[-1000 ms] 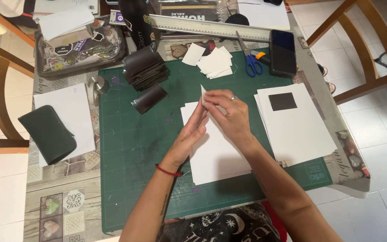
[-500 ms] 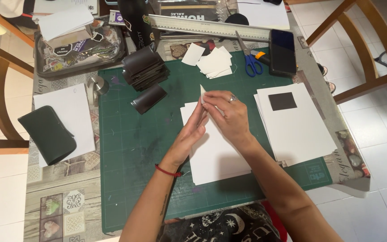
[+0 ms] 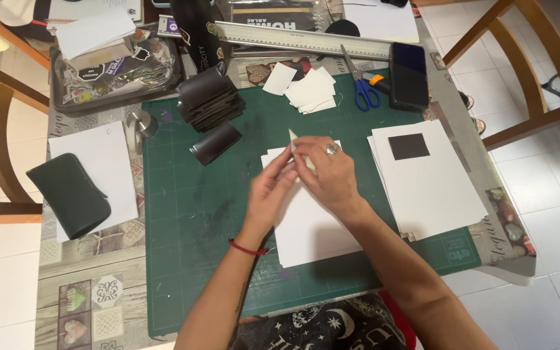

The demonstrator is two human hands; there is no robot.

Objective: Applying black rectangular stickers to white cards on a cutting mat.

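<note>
White paper piece (image 3: 295, 148): I pinch it between left hand (image 3: 272, 188) and right hand (image 3: 328, 175), both grips closed, above green cutting mat (image 3: 189, 207) for folding support.

Green gridded cutting mat (image 3: 215, 214) covers the worktop, white sheets (image 3: 312, 230) on it. At two o'clock, a black square (image 3: 409, 146) on white paper (image 3: 435, 188). Blue-handled scissors (image 3: 364, 91) at twelve, a dark green case (image 3: 69, 194) at nine, a red wristband (image 3: 247, 248) below.

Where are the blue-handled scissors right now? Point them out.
In the head view, the scissors lie at the far edge of the green cutting mat, between the small white paper pieces and the black phone.
</note>
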